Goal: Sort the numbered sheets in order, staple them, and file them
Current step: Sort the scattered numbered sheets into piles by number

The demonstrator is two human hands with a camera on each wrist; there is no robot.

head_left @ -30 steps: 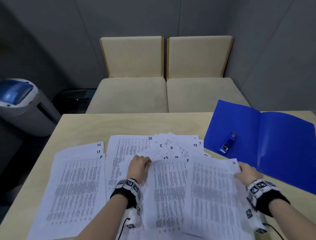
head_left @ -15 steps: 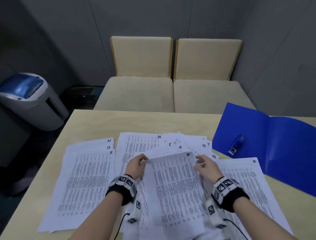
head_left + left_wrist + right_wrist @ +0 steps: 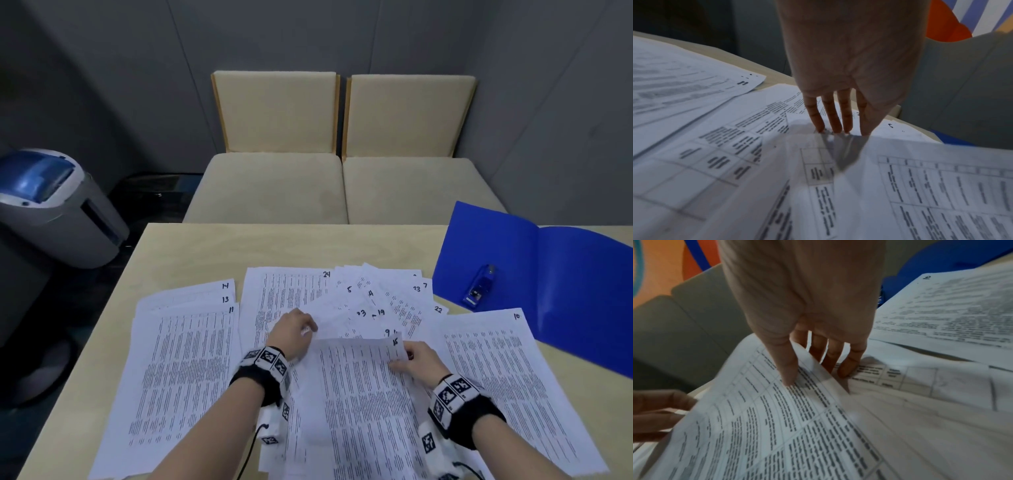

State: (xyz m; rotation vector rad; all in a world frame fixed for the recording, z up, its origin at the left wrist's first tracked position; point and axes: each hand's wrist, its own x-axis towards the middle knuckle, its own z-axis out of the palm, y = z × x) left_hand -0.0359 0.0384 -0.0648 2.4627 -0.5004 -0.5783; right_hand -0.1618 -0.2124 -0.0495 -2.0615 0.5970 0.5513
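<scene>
Numbered printed sheets cover the table. On the left lies a pile showing 14, 13 and 11. Sheet 24 lies mid-back beside a fan of sheets, and sheet 10 is on the right. My right hand pinches the top right corner of a sheet marked 15, with the thumb on top and the fingers beneath. My left hand rests on the papers, its straight fingers slipped under a sheet's edge. A blue stapler lies on the open blue folder.
Two beige seats stand beyond the table's far edge. A white and blue bin stands on the floor at the left. Bare tabletop shows behind the sheets.
My right hand left sheet 10 on the right and came to the middle sheet's top right corner. That sheet has shifted right and toward me, away from my left hand.
</scene>
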